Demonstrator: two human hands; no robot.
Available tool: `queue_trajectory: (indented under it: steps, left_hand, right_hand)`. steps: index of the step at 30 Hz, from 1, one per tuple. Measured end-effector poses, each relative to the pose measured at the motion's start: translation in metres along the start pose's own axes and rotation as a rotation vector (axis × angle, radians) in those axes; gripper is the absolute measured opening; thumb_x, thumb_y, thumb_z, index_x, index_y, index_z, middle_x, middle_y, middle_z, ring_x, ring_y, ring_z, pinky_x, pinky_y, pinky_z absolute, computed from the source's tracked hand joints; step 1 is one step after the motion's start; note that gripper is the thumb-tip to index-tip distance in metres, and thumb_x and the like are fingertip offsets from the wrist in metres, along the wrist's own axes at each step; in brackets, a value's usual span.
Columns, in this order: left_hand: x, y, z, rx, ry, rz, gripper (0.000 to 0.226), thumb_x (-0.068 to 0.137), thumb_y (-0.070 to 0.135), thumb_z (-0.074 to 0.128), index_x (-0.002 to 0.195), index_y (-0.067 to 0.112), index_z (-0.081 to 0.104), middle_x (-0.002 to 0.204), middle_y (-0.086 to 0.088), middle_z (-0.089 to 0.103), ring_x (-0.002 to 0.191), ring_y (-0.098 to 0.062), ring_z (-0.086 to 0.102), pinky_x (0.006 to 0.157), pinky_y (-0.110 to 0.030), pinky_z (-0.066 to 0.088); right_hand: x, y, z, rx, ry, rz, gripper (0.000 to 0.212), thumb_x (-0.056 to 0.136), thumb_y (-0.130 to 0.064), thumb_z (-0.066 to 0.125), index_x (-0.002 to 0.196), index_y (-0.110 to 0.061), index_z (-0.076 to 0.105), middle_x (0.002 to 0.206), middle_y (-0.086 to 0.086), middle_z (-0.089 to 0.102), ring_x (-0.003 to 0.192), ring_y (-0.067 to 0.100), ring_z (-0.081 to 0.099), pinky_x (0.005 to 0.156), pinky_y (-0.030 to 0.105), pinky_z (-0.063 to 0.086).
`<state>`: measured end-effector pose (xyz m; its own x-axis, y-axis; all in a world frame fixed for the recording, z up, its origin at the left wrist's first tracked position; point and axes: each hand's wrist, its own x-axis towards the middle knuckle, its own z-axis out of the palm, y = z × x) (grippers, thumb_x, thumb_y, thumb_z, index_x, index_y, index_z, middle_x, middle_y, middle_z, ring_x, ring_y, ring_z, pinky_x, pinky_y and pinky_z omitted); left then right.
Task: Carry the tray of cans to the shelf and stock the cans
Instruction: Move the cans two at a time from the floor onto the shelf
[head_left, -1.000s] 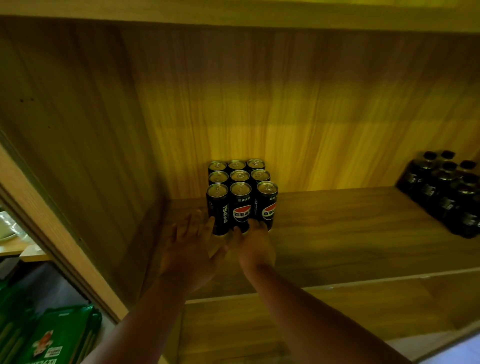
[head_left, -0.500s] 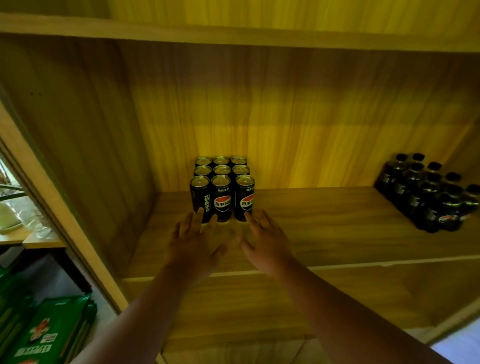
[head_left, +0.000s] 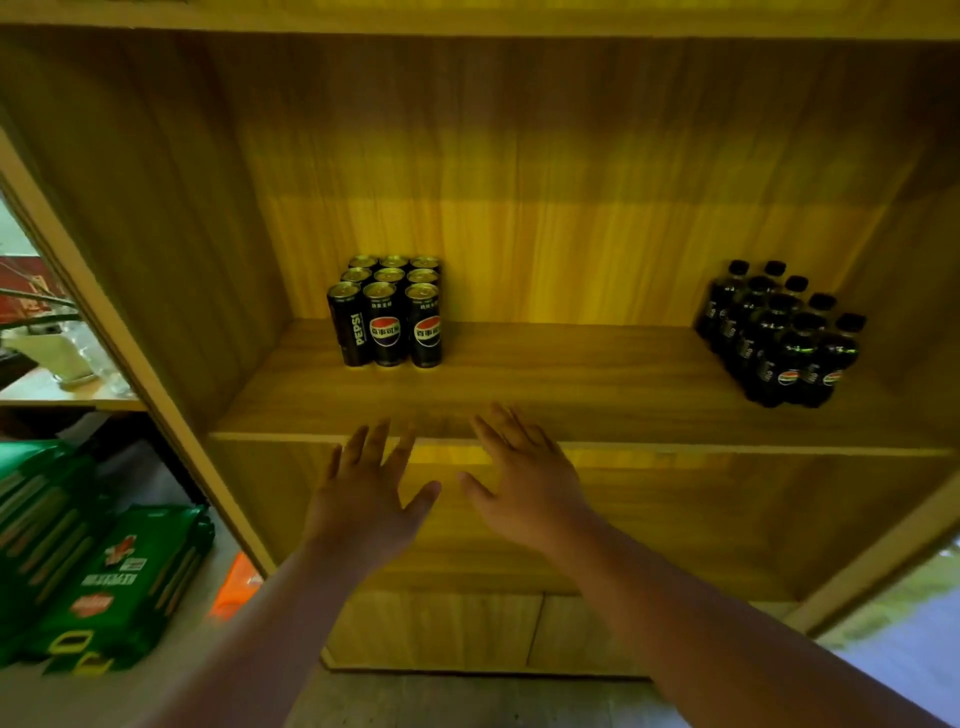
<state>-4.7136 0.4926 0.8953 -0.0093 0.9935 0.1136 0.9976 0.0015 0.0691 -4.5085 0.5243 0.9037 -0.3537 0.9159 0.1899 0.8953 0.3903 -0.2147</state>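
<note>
Nine cans (head_left: 387, 312) on wooden shelf (head_left: 571, 384), left hand (head_left: 363, 504) and right hand (head_left: 524, 493) spread, empty

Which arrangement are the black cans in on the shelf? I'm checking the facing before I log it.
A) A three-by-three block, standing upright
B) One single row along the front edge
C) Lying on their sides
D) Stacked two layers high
A: the cans stand upright on the shelf in three rows of three near the back left, one layer only; both hands are open and clear of them.
</note>
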Motion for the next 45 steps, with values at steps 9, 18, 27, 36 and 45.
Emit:
queue_trajectory:
  steps: [9,18,27,36,45]
  left_hand:
    - [-0.092,0.026,0.033,0.000,-0.101,-0.031,0.092,0.076,0.079,0.003,0.157,0.036,0.001,0.166,-0.002,0.004,0.152,-0.026,0.007,0.121,-0.044,0.016]
    - [-0.151,-0.032,0.120,-0.067,-0.058,-0.017,0.083,0.088,0.077,0.022,0.157,0.033,0.007,0.166,-0.001,0.008,0.152,-0.025,0.009,0.119,-0.045,0.018]
    - [-0.207,-0.111,0.306,-0.095,-0.093,-0.067,0.085,0.085,0.079,0.021,0.157,0.036,0.007,0.166,0.001,0.004,0.152,-0.024,0.004,0.120,-0.044,0.013]
    - [-0.229,-0.161,0.545,-0.109,-0.136,-0.140,0.096,0.079,0.084,0.027,0.157,0.035,0.004,0.166,0.000,0.001,0.153,-0.022,-0.001,0.122,-0.045,0.011]
    - [-0.258,-0.193,0.747,-0.143,-0.207,-0.209,0.098,0.081,0.083,0.032,0.157,0.034,-0.004,0.166,0.001,-0.004,0.152,-0.021,-0.004,0.121,-0.042,0.008]
  right_hand:
    - [-0.090,0.008,0.033,0.000,-0.118,-0.017,0.077,0.092,-0.069,0.031,0.157,-0.034,0.009,0.165,-0.010,-0.005,0.151,0.012,-0.007,0.121,0.039,0.011]
    - [-0.138,-0.036,0.140,0.044,-0.228,-0.019,0.078,0.093,-0.070,0.028,0.157,-0.033,0.003,0.165,-0.010,-0.006,0.151,0.011,-0.010,0.121,0.038,0.010]
    - [-0.174,-0.065,0.346,0.069,-0.312,-0.045,0.083,0.091,-0.071,0.032,0.158,-0.031,0.001,0.165,-0.008,-0.007,0.151,0.013,-0.010,0.121,0.039,0.012]
    - [-0.186,-0.049,0.587,0.088,-0.328,-0.076,0.094,0.088,-0.075,0.038,0.158,-0.024,0.002,0.165,-0.006,-0.003,0.151,0.015,-0.003,0.121,0.040,0.015]
    - [-0.214,-0.029,0.789,0.170,-0.425,-0.066,0.091,0.091,-0.063,0.048,0.158,-0.027,-0.003,0.165,-0.007,-0.009,0.151,0.014,-0.006,0.118,0.034,0.010]
